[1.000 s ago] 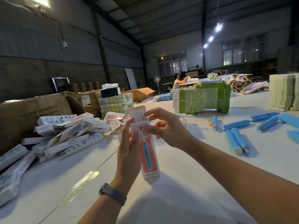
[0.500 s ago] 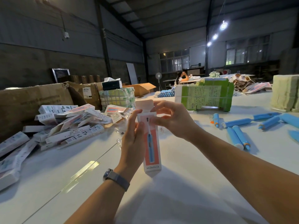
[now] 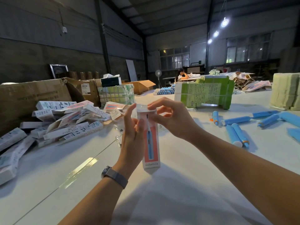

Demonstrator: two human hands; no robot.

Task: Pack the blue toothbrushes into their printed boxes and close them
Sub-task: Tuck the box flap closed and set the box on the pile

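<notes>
White counter [image 3: 186, 159] carrying, from nine o'clock to three o'clock: a heap of printed boxes [image 3: 65, 122], too tangled for an exact count; the box in hand [image 3: 150, 140] at centre; and loose blue toothbrushes [image 3: 235, 135], at least seven in view, with more cut off at the right edge. Left hand [image 3: 132, 138] grips the box's left side, thumb on the printed front, fingers [image 3: 129, 114] extended up the far edge toward the top. Right hand [image 3: 170, 117] pinches at the top flap [image 3: 142, 106], index finger and thumb curled over the upper right corner. Box stands nearly upright, long axis running twelve to six o'clock, bottom end clear of the counter; the open end lies directly under the right hand's fingertips, so the right hand is nearer the closing work and the left serves as the brace. Whether a toothbrush is already inside cannot be told. Step judged in hand: tucking the top flap shut. Nearest loose toothbrushes, a pair side by side, lie at three o'clock of the right forearm, well apart from it.
</notes>
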